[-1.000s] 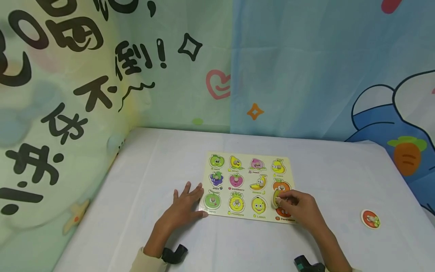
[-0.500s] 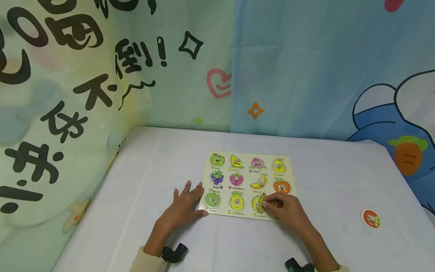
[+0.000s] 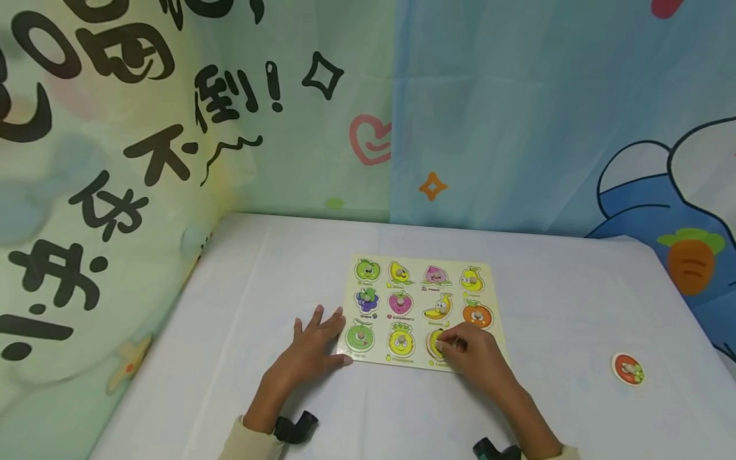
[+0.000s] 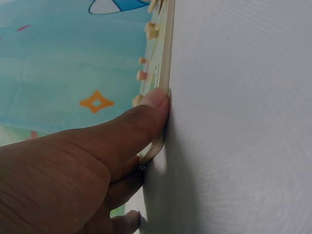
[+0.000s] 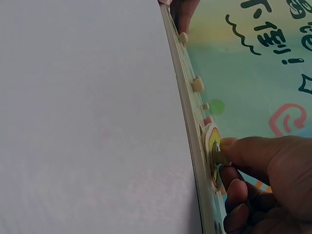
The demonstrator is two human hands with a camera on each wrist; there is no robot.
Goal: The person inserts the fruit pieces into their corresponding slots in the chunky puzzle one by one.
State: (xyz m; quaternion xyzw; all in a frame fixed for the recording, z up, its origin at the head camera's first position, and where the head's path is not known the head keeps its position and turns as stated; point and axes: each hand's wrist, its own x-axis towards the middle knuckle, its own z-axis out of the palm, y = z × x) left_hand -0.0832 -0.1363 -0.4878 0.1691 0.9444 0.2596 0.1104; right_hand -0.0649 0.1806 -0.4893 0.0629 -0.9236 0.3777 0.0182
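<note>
A cream wooden fruit puzzle board [image 3: 418, 295] lies on the table, with several knobbed fruit pieces in its rows. My right hand [image 3: 474, 358] pinches the knob of a yellow fruit puzzle piece [image 3: 432, 345] between thumb and fingers. That piece is over the lemon place in the front row; the right wrist view shows it standing slightly proud of the board, and whether it is seated I cannot tell. At the board's front left corner rests my left hand [image 3: 310, 354], fingers spread along the left side. Its thumb [image 4: 155, 100] touches the front edge.
A red round puzzle piece [image 3: 628, 369] with a knob lies apart on the white tablecloth [image 3: 575, 306], to the right of the board. Printed cloth backdrops [image 3: 489, 115] stand behind and to the left. Black wrist mounts [image 3: 296, 428] sit on both wrists.
My right hand has moved left with the yellow puzzle piece, from the front right place to the lemon place, and lowered it there. The left hand has stayed still.
</note>
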